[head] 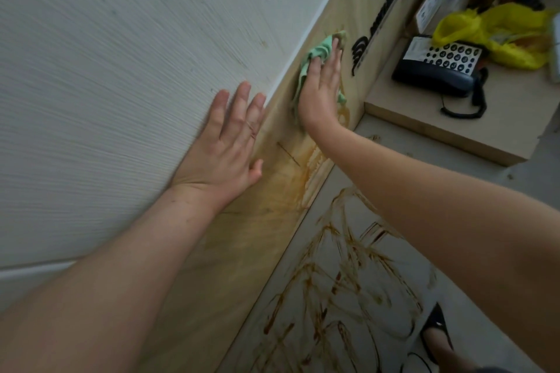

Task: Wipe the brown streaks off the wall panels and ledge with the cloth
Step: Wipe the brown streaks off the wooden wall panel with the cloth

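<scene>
You're pressing the crumpled green cloth (313, 53) flat-fingered with your right hand (321, 84) on the tan wood panel (257, 251), left hand (230, 142) splayed; it may be smearing the brown streaks (306, 178) wider.

We have a single view, from the camera worn on the head. It faces forward and down along the wall, tilted so the white wall panel (106, 54) fills the upper left and the wood panel (257, 236) crosses diagonally. It sits close. Both forearms stretch from the bottom edge to the left hand (225, 142) and right hand (321, 84) near centre. The desk (454, 130) and phone (439, 66) lie at upper right, where the corner looks blurred, perhaps by the wide lens.
</scene>
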Available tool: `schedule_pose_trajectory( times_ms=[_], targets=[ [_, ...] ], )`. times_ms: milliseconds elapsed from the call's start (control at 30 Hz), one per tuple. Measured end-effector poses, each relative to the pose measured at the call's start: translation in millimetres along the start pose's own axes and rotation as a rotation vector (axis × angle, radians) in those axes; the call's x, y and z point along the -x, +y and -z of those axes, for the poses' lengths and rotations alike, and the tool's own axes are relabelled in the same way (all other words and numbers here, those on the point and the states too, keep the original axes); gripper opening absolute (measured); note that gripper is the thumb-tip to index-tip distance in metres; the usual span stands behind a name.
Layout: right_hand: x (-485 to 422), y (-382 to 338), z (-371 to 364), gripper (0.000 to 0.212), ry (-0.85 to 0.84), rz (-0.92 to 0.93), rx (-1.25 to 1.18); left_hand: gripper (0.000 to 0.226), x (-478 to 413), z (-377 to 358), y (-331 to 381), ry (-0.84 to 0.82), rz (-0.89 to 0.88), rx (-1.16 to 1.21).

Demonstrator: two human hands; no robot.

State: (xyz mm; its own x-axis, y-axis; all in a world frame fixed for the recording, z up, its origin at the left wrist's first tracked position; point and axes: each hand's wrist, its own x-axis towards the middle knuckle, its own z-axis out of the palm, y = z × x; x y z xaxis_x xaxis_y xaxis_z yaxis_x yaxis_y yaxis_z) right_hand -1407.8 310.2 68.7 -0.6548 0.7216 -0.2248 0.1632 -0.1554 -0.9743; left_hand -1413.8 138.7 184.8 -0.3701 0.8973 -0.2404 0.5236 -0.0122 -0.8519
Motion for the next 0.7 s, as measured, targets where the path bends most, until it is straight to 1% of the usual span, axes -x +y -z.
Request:
schedule_pose_trajectory(
  times_ms=[100, 167, 300, 400, 500, 567, 700],
  targets=[
    [-50, -7, 24, 0.059, 0.048, -0.030, 0.029, 0.085, 0, 10, 2, -0.053, 0.039, 0.087],
    [-67, -4, 34, 0.060, 0.066, -0.042, 0.029, 0.086, -2, 16, 4, -0.071, 0.058, 0.155],
    [-23, 18, 16, 0.060, -0.003, -0.114, 0.026, 0.084, -22, 24, 4, -0.046, 0.039, 0.234],
    [-2, 41, 9, 0.059, -0.040, -0.041, 0.040, 0.084, -49, 25, 3, -0.051, 0.030, 0.225],
    [-25, 53, 13, 0.060, -0.020, -0.006, 0.036, 0.082, -72, 23, 7, -0.037, 0.017, 0.201],
    [-38, 63, 13, 0.061, -0.001, -0.063, 0.015, 0.082, -79, 18, 11, -0.037, 0.011, 0.209],
    [-60, 107, 6, 0.060, 0.053, -0.309, -0.080, 0.088, -80, 11, 14, -0.023, -0.023, 0.241]
  ],
)
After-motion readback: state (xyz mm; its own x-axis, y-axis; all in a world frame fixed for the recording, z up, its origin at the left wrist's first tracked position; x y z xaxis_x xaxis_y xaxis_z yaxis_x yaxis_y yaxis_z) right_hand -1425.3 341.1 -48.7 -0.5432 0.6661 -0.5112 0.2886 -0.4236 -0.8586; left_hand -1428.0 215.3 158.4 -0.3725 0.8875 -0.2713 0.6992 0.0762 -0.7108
